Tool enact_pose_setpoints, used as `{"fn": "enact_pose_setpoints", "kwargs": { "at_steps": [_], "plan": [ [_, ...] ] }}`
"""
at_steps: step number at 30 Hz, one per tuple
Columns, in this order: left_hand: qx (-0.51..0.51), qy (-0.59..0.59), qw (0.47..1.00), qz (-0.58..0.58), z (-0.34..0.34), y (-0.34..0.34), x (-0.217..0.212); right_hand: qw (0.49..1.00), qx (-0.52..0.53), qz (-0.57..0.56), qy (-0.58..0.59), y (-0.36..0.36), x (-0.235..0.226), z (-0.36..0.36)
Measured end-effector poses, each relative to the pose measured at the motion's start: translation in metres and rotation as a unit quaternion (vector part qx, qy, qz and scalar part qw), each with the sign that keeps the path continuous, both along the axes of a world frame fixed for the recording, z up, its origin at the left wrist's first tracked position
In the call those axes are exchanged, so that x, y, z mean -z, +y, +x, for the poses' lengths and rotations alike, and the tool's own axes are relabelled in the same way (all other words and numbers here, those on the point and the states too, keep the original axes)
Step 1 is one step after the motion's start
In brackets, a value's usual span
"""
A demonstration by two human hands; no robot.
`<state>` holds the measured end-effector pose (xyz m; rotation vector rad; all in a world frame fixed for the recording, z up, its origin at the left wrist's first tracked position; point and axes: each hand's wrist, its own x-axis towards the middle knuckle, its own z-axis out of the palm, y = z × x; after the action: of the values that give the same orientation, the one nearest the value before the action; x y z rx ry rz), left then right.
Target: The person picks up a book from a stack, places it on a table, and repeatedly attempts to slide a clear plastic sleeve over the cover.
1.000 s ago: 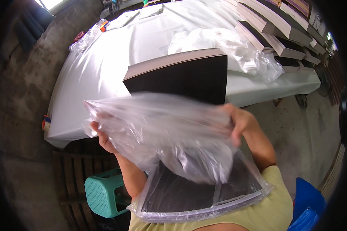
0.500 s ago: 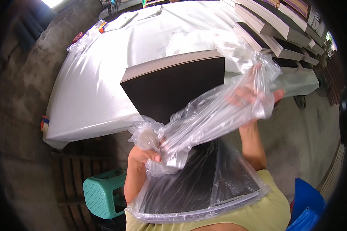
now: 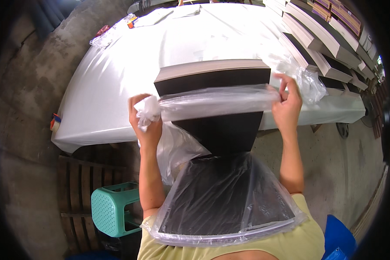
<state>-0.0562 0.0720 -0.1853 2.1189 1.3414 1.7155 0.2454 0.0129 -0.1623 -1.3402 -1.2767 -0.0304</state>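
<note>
A tall stack of pale boards with a black face [image 3: 221, 130] leans between the table edge and my body. Clear plastic [image 3: 229, 208] covers its lower end against my lap. Across its upper black face, a gathered band of clear plastic film [image 3: 216, 102] is stretched between my hands. My left hand [image 3: 147, 125] is closed on a bunched clump of the film, with a loose length hanging below it. With thumb and fingers, my right hand [image 3: 287, 104] pinches the band's other end, just past the stack's right edge.
A white-covered table [image 3: 108, 95] spans ahead. More black-and-pale board stacks [image 3: 316, 52] pile at its far right, beside crumpled plastic [image 3: 310, 84]. Tape rolls [image 3: 55, 122] sit at its left corner. A green stool [image 3: 110, 210] stands at lower left, a blue item [image 3: 339, 238] at lower right.
Both hands have moved apart, my left hand rising. The plastic, a loose slanted sheet before, is now pulled into a taut, level band across the stack.
</note>
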Motion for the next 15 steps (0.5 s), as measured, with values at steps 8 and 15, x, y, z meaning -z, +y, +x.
{"fn": "enact_pose_setpoints", "kwargs": {
  "at_steps": [8,15],
  "plan": [
    [-0.11,0.093,0.979,0.146,0.018,-0.013,-0.007,0.988,0.046,0.055,-0.133,0.007,0.004,0.006],
    [0.036,0.062,0.996,0.056,-0.022,-0.037,-0.024,0.981,0.015,0.145,-0.126,-0.024,-0.014,0.006]
  ]
}}
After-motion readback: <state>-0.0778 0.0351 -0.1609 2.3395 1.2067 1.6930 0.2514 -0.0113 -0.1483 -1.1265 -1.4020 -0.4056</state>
